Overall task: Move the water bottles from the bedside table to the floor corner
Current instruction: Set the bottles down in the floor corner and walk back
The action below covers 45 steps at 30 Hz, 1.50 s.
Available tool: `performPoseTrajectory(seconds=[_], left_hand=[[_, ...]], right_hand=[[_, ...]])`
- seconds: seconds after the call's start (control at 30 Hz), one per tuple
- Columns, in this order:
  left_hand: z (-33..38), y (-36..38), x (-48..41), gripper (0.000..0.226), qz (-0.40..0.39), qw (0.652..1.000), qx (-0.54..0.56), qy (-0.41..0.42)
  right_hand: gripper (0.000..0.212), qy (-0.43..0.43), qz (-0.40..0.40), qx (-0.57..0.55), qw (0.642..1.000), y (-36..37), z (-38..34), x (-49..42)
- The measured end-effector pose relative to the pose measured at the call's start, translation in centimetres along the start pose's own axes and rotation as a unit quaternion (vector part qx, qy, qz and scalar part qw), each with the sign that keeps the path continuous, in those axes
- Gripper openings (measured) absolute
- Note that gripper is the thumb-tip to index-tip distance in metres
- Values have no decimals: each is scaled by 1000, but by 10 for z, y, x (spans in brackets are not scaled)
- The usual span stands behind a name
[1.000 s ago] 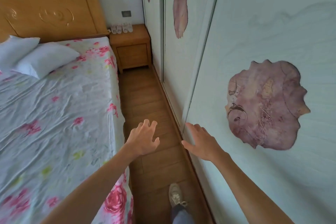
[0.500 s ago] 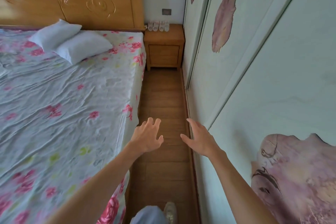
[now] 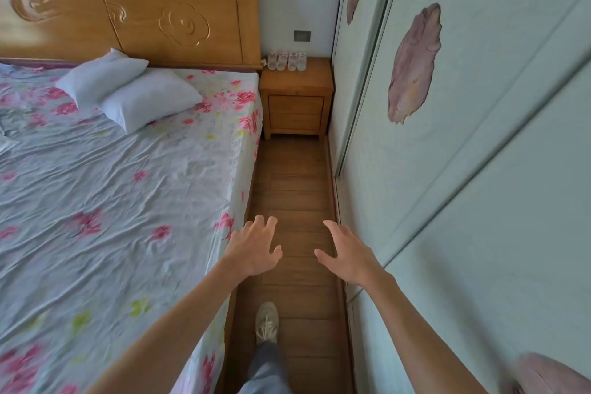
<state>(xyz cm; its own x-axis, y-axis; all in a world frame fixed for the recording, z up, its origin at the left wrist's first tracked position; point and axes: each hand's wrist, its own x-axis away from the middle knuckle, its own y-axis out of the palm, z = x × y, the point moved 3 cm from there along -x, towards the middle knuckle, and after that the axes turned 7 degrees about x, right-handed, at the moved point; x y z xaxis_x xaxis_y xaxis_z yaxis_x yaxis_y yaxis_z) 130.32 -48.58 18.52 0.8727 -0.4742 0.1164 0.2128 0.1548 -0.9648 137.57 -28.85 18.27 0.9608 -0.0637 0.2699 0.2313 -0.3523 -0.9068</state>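
Water bottles [image 3: 287, 61] line the back of the tabletop [image 3: 299, 80], well beyond the spread, empty fingers [image 3: 271, 223] of the left hand [image 3: 254, 249] and right hand [image 3: 347, 254]; closing in should precede any reach.

head-worn view, forward-down along floor [image 3: 294, 189]

Four clear water bottles [image 3: 287, 61] upright in a row at bedside table's [image 3: 295, 80] back edge
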Motion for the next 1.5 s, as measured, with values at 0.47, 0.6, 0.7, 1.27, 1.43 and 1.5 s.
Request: performPoseTrajectory(seconds=[0.47, 0.6, 0.7, 1.27, 1.43, 1.5], left_hand=[[-91, -41, -162, 61, -36, 999, 15, 10], [-106, -50, -198, 61, -37, 999, 6, 13], [-111, -55, -222, 62, -38, 999, 1, 14], [-136, -69, -391, 56, -29, 999, 3, -24], [-128, -78, -456, 59, -17, 999, 9, -41], [-127, -82, -475, 60, -7, 999, 18, -49]], right_hand=[[73, -2, -13, 26, 1000, -39, -36, -181], [71, -8, -10, 34, 999, -48, -43, -215], [71, -12, -9, 33, 999, -56, -44, -237], [71, -70, -26, 64, 995, -111, 4, -423], [71, -74, -32, 58, 995, -140, 26, -478], [71, -77, -29, 53, 995, -149, 31, -497]])
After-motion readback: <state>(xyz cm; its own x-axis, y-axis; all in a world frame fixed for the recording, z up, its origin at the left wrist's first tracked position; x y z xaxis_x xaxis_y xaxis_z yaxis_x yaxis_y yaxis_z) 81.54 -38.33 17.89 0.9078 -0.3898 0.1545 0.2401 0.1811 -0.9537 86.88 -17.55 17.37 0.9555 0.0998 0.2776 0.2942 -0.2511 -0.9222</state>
